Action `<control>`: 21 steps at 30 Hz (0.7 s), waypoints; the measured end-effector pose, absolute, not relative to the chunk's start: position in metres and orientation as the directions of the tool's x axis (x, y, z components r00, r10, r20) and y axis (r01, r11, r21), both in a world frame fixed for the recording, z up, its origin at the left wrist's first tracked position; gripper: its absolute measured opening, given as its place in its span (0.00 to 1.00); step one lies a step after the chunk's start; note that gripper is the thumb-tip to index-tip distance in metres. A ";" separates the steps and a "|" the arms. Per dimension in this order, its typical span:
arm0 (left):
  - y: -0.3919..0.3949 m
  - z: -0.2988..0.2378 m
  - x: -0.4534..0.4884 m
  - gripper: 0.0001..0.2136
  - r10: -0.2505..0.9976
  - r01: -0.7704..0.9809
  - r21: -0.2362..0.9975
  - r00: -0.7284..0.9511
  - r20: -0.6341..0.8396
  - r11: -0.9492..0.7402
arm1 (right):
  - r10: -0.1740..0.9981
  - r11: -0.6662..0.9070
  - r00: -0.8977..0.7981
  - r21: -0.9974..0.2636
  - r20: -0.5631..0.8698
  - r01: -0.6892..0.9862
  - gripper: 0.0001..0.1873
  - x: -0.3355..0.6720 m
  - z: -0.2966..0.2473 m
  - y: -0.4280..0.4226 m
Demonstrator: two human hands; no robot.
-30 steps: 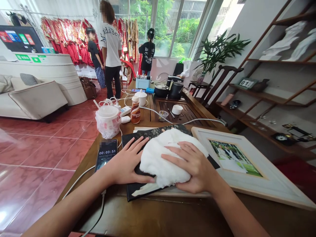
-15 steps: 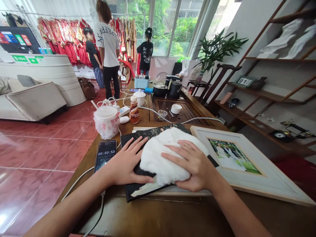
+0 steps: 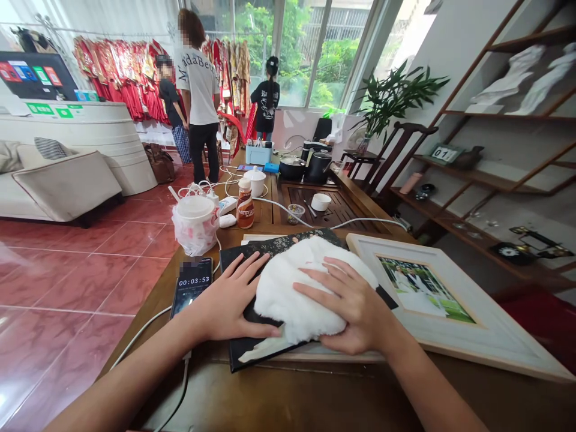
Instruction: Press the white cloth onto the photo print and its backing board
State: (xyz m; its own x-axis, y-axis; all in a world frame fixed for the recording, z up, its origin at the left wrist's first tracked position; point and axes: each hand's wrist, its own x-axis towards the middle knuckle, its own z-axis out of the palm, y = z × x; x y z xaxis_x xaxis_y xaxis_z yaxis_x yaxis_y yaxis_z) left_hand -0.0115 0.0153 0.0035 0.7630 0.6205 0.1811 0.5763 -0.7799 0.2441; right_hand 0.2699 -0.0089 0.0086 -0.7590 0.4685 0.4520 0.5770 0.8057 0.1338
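My left hand point(image 3: 231, 300) lies flat with fingers spread on a dark photo panel point(image 3: 288, 242), steadying its left side. Under my right hand point(image 3: 355, 306) is a thick, fluffy white cloth point(image 3: 288, 282); the fingers curve over it and the thumb sits at its lower edge. The cloth is bunched up and covers most of the panel, so the picture beneath is largely hidden. A pale wood picture frame point(image 3: 486, 342) with a wedding photo point(image 3: 425, 288) rests to the right, partly beneath the panel.
Left of my hand lies a phone point(image 3: 194, 282) on a cable. Behind stand a bagged white tub point(image 3: 195, 222), a brown-labelled bottle point(image 3: 245, 204) and a white cup point(image 3: 320, 202). A white cable point(image 3: 364, 217) crosses the table. Several people stand farther back near red garments point(image 3: 121, 78).
The whole view has shifted slightly downward in the picture. Both hands and the cloth keep nearly the same places on the panel.
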 end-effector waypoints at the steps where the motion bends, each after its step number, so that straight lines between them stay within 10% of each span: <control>1: 0.015 0.004 -0.012 0.48 0.620 0.575 0.246 0.763 0.183 -0.780 | 0.483 0.787 -0.740 0.139 0.467 0.601 0.37 0.274 0.009 -0.006; 21: 0.015 0.006 -0.013 0.47 0.612 0.567 0.244 0.767 0.193 -0.787 | 0.522 0.766 -0.712 0.110 0.470 0.634 0.36 0.280 0.010 -0.004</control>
